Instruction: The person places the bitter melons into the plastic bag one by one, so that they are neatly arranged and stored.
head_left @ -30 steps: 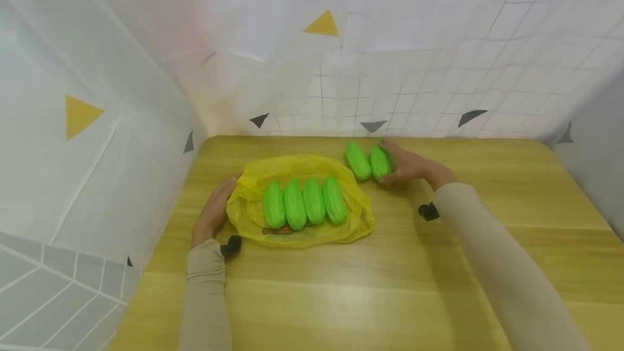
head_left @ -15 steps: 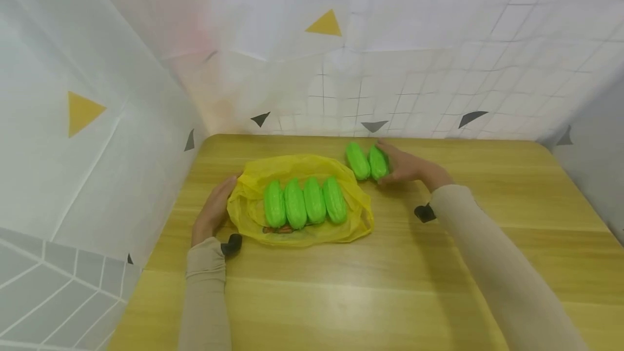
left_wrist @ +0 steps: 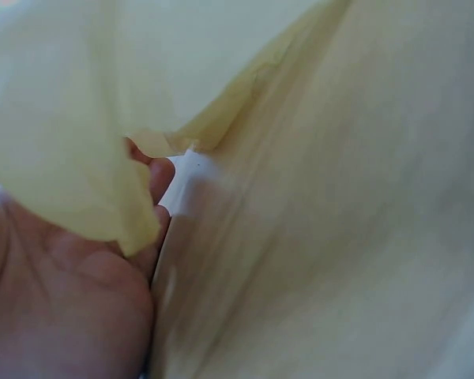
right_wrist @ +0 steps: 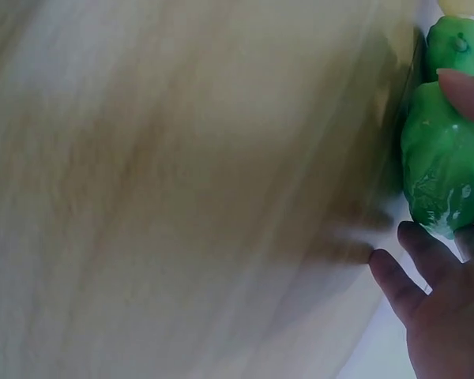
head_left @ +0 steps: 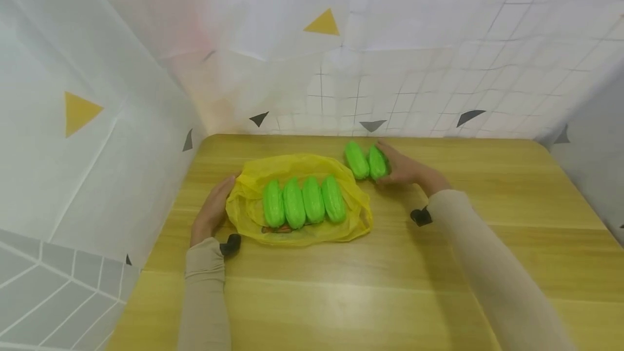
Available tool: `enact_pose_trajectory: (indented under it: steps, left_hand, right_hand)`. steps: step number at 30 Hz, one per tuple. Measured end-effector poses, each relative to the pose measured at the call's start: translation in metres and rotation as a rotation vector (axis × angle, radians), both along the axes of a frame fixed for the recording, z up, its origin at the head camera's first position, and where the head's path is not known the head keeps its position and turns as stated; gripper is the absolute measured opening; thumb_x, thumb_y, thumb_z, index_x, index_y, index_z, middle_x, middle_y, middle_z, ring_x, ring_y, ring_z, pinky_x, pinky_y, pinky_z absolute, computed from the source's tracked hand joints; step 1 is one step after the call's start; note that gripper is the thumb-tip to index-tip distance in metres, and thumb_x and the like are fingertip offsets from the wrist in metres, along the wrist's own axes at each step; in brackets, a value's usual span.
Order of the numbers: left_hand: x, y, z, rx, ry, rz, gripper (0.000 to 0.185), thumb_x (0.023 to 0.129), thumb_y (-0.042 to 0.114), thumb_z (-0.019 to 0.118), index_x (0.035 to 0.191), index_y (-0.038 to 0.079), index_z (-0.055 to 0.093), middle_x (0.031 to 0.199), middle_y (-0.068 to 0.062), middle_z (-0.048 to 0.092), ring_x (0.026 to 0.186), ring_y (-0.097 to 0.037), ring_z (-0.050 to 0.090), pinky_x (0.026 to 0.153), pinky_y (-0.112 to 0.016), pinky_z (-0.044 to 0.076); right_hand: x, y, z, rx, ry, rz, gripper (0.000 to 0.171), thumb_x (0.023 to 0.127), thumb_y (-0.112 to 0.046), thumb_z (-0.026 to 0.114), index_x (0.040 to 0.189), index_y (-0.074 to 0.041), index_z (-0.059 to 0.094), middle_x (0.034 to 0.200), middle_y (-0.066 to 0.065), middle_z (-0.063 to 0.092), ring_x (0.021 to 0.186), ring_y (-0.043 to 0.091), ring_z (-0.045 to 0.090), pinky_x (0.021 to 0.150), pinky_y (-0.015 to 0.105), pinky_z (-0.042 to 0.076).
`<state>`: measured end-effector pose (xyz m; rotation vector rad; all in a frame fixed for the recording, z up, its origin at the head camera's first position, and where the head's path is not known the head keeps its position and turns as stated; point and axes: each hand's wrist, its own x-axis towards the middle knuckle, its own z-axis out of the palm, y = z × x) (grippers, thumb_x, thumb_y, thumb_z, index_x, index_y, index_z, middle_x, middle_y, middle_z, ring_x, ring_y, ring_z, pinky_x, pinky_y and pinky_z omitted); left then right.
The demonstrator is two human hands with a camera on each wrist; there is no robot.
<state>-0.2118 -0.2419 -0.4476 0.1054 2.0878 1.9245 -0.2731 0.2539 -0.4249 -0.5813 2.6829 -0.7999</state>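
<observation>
A yellow plastic bag (head_left: 302, 164) lies spread open on the wooden table, with a row of several glossy green bitter melons (head_left: 294, 203) in it. My left hand (head_left: 213, 207) rests along the bag's left side; in the left wrist view the thin film (left_wrist: 71, 181) hangs across its palm and hides part of the fingers. Behind the bag's right corner lie two more melons side by side. On the right one (right_wrist: 442, 162), my right hand (head_left: 402, 168) has its thumb and fingers at opposite ends. The left one (head_left: 357, 160) is free of the hand.
The wooden table (head_left: 341, 297) ends at a white wall (head_left: 414, 85) behind the melons. Another white wall (head_left: 112, 177) runs along its left side, with a grey one at the right. Dark wrist cameras (head_left: 231, 245) sit on both wrists.
My right hand has closed in slightly leftward on the right melon of the rear pair, and its forearm has shifted a little left. The left hand and the bag stay put.
</observation>
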Motion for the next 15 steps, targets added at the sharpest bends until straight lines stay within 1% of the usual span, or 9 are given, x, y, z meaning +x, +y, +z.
enact_pose_trajectory:
  steps: [4,9,15]
  left_hand:
    - [-0.0001,-0.0004,-0.0004,-0.006,0.005,0.006,0.056,0.107,0.042,0.033,0.155,0.013,0.030,0.162,-0.004,0.026,0.149,-0.022,0.021,0.124,-0.043,0.015]
    - [0.0006,0.0007,-0.0006,-0.017,0.007,0.012,0.056,0.107,0.041,0.032,0.155,0.012,0.029,0.162,-0.004,0.025,0.149,-0.022,0.019,0.124,-0.043,0.013]
    - [0.0016,0.0025,-0.0003,-0.042,-0.007,0.025,0.055,0.107,0.041,0.033,0.154,0.013,0.031,0.161,-0.004,0.027,0.148,-0.022,0.021,0.124,-0.043,0.015]
  right_hand:
    - [0.0006,0.0013,-0.0033,-0.016,0.008,-0.005,0.110,0.080,-0.017,0.080,0.155,0.003,0.002,0.162,0.025,-0.007,0.148,0.046,0.001,0.121,0.060,0.006]
    - [0.0021,0.0020,-0.0047,-0.042,-0.003,-0.008,0.110,0.081,-0.017,0.079,0.155,0.003,0.001,0.162,0.025,-0.008,0.149,0.045,-0.001,0.120,0.061,0.004]
    - [0.0040,0.0026,-0.0035,-0.030,-0.010,-0.014,0.110,0.081,-0.016,0.078,0.155,0.003,0.000,0.162,0.025,-0.009,0.149,0.045,-0.002,0.121,0.059,0.003]
